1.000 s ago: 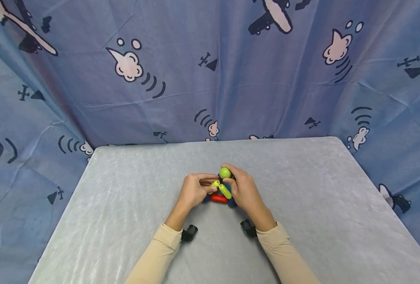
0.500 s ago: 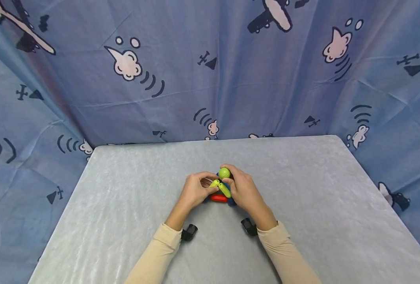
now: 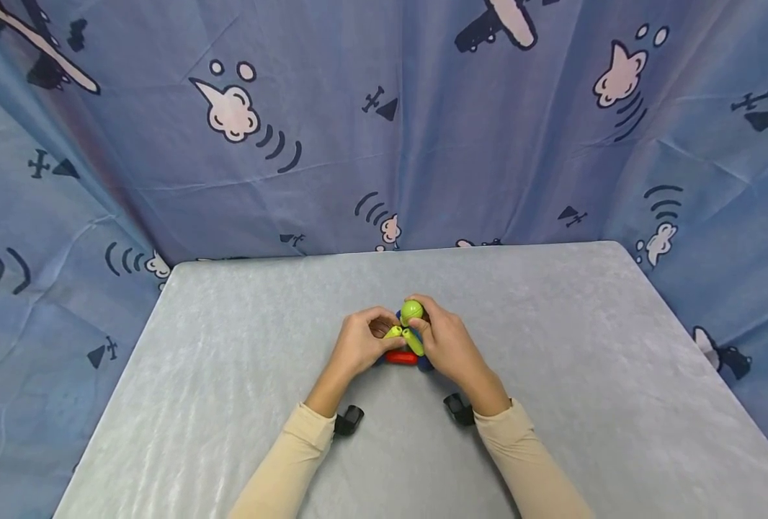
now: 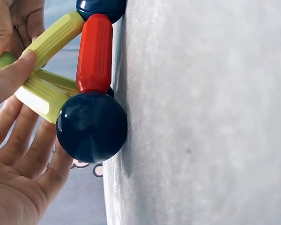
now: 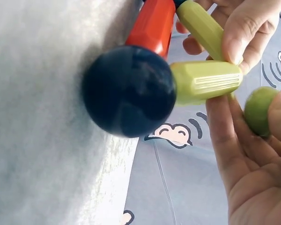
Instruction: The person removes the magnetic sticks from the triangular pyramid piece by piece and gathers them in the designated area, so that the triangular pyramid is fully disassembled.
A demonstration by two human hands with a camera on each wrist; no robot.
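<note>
A frame of toy building rods and balls stands on the table between both hands. Its red rod (image 3: 400, 357) lies low between two dark blue balls (image 5: 129, 91) (image 4: 103, 7). Several yellow-green rods (image 4: 47, 96) slant up from the blue balls, their upper ends close together. My left hand (image 3: 358, 344) pinches the upper part of the left yellow-green rod (image 5: 201, 28). In my right hand (image 3: 452, 346), thumb and fingers hold a light green ball (image 3: 411, 311) just beyond the rod tops, apart from them in the right wrist view. The frame's far side is partly hidden.
A pale grey cloth covers the table (image 3: 248, 310). Behind it and along both sides hangs a blue curtain (image 3: 332, 144) printed with planes and clouds. A black wrist camera (image 3: 348, 420) sits on the left wrist, another (image 3: 458, 409) on the right.
The head view has shifted a little. Both hands keep their holds on the left yellow-green rod and the green ball, with only slight movement.
</note>
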